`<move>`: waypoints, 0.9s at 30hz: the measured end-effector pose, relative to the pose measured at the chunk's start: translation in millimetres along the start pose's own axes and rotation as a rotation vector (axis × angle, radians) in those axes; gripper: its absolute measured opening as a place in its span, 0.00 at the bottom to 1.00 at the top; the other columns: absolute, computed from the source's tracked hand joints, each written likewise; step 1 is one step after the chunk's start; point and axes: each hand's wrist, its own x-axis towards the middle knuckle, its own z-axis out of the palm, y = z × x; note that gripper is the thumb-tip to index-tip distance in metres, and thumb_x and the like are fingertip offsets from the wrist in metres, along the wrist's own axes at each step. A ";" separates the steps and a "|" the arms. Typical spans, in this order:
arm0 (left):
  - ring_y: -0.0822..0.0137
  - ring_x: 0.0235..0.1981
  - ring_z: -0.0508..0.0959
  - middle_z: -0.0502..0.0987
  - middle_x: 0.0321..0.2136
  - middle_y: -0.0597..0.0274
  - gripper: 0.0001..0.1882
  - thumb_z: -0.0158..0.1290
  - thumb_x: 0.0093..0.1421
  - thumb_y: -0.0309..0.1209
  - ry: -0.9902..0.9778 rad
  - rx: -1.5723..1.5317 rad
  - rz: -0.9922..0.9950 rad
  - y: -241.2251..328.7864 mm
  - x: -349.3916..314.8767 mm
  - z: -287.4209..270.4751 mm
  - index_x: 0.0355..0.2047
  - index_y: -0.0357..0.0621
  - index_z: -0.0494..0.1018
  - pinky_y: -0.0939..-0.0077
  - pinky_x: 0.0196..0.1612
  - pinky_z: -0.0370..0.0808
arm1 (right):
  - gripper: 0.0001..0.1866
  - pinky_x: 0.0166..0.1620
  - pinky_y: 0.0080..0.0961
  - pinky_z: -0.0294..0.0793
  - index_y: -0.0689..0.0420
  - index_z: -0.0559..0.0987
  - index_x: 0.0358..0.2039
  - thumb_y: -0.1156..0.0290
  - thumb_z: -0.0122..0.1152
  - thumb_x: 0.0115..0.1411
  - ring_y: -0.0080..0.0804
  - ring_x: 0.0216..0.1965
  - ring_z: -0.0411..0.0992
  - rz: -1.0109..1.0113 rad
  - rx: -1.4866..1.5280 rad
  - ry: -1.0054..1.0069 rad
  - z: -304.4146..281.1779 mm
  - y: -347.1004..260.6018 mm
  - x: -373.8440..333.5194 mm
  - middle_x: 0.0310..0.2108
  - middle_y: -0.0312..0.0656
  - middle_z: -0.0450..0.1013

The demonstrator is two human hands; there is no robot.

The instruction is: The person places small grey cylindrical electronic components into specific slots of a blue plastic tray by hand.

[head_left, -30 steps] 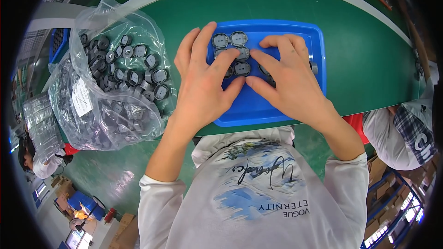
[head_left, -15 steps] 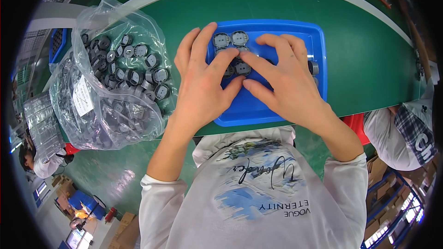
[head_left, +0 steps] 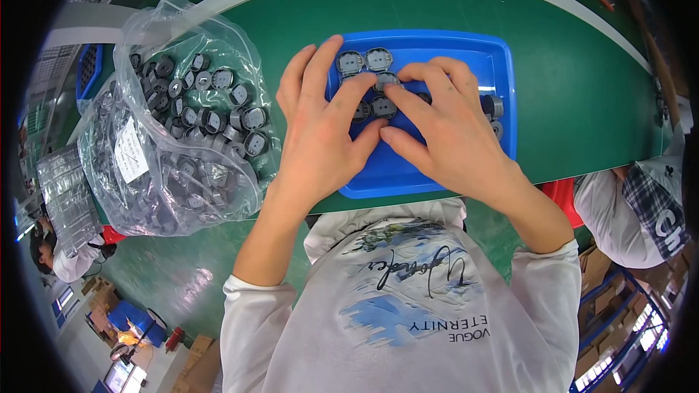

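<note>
Several small round dark-grey plastic housings (head_left: 378,59) lie grouped in rows, flat sides up, in the left part of a blue tray (head_left: 451,188). My left hand (head_left: 317,120) spans the tray's left rim with fingers spread. Its index fingertip touches the group, and its thumb rests near a lower housing (head_left: 382,107). From the right, my right hand (head_left: 455,124) reaches over the tray, fingers apart and bent. The right index fingertip is on a housing (head_left: 386,81) beside the left index finger. The two thumb tips nearly meet below the group. My hands hide part of the housings.
More grey housings (head_left: 493,106) lie by the tray's right wall. A clear plastic bag (head_left: 156,167) full of similar housings lies open on the green table (head_left: 568,87) to the left. Other people sit at the far left and at the right (head_left: 615,211).
My right index finger has shifted slightly right, away from the left index finger, uncovering more of one housing. My left hand has barely moved.
</note>
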 end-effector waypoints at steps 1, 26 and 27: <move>0.43 0.67 0.59 0.62 0.67 0.51 0.26 0.69 0.44 0.27 0.001 -0.001 -0.004 -0.1 0.0 -0.1 0.47 0.47 0.79 0.50 0.66 0.62 | 0.25 0.59 0.44 0.66 0.61 0.79 0.52 0.65 0.71 0.54 0.51 0.58 0.60 0.000 0.000 0.000 0.1 0.6 0.7 0.57 0.46 0.66; 0.43 0.66 0.59 0.62 0.67 0.51 0.27 0.70 0.44 0.27 -0.013 -0.023 -0.012 0.5 -0.1 -0.2 0.48 0.48 0.79 0.51 0.65 0.64 | 0.26 0.62 0.44 0.64 0.59 0.79 0.53 0.62 0.70 0.55 0.51 0.60 0.59 0.016 0.122 -0.089 -9.4 5.9 5.8 0.56 0.46 0.67; 0.43 0.66 0.59 0.62 0.67 0.51 0.27 0.70 0.44 0.27 -0.013 -0.026 -0.009 0.2 -0.7 -0.4 0.48 0.49 0.80 0.51 0.65 0.65 | 0.26 0.62 0.44 0.65 0.58 0.79 0.53 0.62 0.71 0.55 0.51 0.60 0.59 0.026 0.142 -0.072 -10.4 5.9 4.3 0.57 0.46 0.67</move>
